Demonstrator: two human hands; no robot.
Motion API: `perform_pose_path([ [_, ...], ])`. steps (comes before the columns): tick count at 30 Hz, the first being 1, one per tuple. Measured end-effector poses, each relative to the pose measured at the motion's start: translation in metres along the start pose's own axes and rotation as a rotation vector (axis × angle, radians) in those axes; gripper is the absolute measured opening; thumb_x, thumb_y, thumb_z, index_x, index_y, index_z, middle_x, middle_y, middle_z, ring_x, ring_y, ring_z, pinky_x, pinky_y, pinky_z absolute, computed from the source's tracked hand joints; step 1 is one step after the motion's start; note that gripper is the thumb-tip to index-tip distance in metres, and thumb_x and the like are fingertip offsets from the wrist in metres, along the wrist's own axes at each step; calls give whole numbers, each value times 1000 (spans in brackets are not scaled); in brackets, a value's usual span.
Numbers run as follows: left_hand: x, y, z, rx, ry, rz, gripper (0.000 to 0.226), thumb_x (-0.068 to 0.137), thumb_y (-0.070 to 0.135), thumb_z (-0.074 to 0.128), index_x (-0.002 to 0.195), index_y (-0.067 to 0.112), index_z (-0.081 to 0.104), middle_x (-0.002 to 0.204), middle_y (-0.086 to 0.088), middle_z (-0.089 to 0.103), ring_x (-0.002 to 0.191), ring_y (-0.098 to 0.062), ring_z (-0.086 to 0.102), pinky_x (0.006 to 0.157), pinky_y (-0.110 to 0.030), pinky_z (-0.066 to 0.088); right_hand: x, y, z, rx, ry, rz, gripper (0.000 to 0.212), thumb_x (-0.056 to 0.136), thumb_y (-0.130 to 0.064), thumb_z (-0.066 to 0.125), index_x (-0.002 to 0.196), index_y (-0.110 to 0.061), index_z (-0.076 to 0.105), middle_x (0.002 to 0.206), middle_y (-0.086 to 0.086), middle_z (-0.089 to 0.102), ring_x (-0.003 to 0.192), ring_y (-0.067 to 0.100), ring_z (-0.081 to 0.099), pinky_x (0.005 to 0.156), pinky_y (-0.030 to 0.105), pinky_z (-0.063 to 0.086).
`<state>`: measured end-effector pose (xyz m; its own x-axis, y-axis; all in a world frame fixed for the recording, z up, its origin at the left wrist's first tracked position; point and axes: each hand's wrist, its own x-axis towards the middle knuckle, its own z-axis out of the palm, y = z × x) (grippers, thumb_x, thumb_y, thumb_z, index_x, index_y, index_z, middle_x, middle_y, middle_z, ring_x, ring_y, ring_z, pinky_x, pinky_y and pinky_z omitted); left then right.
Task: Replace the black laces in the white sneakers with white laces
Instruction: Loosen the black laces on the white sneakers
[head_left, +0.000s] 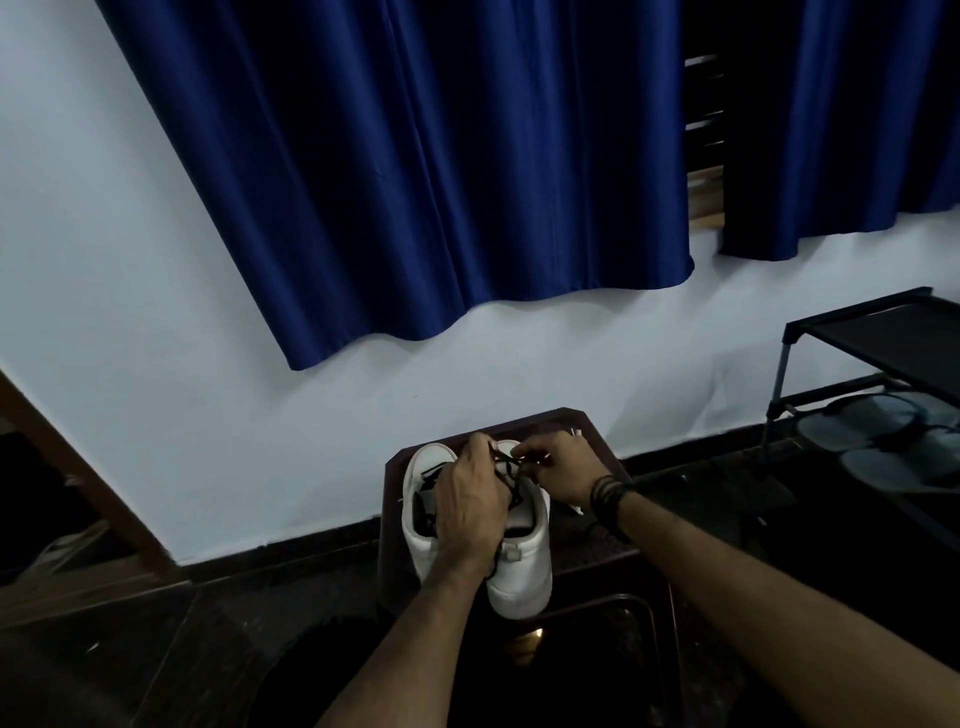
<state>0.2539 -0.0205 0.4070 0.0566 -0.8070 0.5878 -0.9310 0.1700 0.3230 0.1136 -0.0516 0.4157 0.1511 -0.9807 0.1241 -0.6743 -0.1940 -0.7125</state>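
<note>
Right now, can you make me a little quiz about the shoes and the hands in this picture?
1. True or false: both white sneakers stand on the dark stool.
2. Which colour is the lace that the hands are working on? A) white B) black C) red
3. Fill in: the hand with dark bands at its wrist is the ____ hand.

Key
1. True: they sit side by side on its top.
2. B: black lace runs between the left hand and the right hand, above the sneaker on the right.
3. Right.
</note>
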Motion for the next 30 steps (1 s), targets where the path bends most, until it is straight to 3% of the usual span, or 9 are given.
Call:
perform_pose_path([
  [3, -1, 0, 1, 1, 17, 0, 17, 86, 4, 58, 100, 14, 58, 83, -7, 70, 71, -36, 64, 55, -34, 29, 2, 4, 4, 11, 19, -1, 21, 86, -13, 68, 104, -19, 77, 108, 0, 74, 107, 16, 64, 107, 32, 38],
  [8, -1, -1, 0, -6, 15, 17, 16, 86, 1, 57, 97, 13, 57, 79, -8, 68, 69, -35, 64, 54, -34, 31, 3, -3, 7, -72, 80, 2, 25, 83, -6, 56, 90, -24, 72, 97, 1, 74, 97, 20, 66, 84, 20, 41],
  [12, 0, 0, 2, 12, 24, 6, 9, 90, 7, 57, 98, 12, 56, 80, -10, 69, 71, -36, 65, 53, -35, 32, 6, -10, 4, 101, 160, -33, 34, 76, 1, 43, 89, -27, 59, 88, 3, 71, 79, 26, 67, 70, 40, 56],
  [16, -1, -2, 1, -48, -7, 7, 10, 96, 11, 50, 106, 11, 50, 85, -13, 69, 77, -38, 65, 56, -38, 35, 9, -36, -4, 187, 131, -150, 23, 89, 2, 52, 92, -14, 67, 81, -7, 66, 69, -2, 58, 69, 18, 43],
  [21, -3, 0, -2, -90, 63, -55, 15, 95, 6, 49, 109, 10, 50, 84, -15, 69, 76, -39, 65, 55, -38, 34, -1, -37, -26, 615, -8, -44, 15, 89, 1, 61, 84, -11, 69, 80, 7, 72, 72, 9, 64, 65, 20, 53],
  [24, 1, -4, -5, -206, -67, -79, 25, 91, 9, 54, 111, 24, 52, 85, -2, 69, 79, -28, 63, 57, -38, 40, -14, -26, -34, 726, -23, -9, 19, 85, 3, 57, 80, -13, 66, 77, -1, 67, 75, 12, 59, 67, 23, 48],
  [26, 11, -9, -7, -378, -247, -147, 34, 81, 10, 65, 100, 35, 56, 78, 10, 66, 73, -13, 61, 60, -35, 46, -23, -21, -44, 942, -36, 11, 19, 86, 4, 50, 80, -11, 60, 83, 6, 68, 77, 17, 62, 68, 24, 49],
  [28, 24, -16, -13, -606, -422, -221, 39, 69, 1, 71, 92, 32, 65, 72, 10, 63, 63, -5, 59, 66, -30, 49, -31, -20, -55, 1164, -50, 86, 20, 93, 0, 40, 82, -9, 55, 80, 13, 70, 73, 22, 67, 68, 27, 52],
  [30, 35, -16, -27, -812, -549, -310, 41, 68, -14, 67, 96, 15, 71, 74, -3, 68, 65, -7, 61, 70, -25, 50, -33, -16, -63, 1202, -129, 163, 20, 95, -12, 39, 80, -7, 53, 65, 14, 64, 59, 24, 64, 67, 33, 52],
])
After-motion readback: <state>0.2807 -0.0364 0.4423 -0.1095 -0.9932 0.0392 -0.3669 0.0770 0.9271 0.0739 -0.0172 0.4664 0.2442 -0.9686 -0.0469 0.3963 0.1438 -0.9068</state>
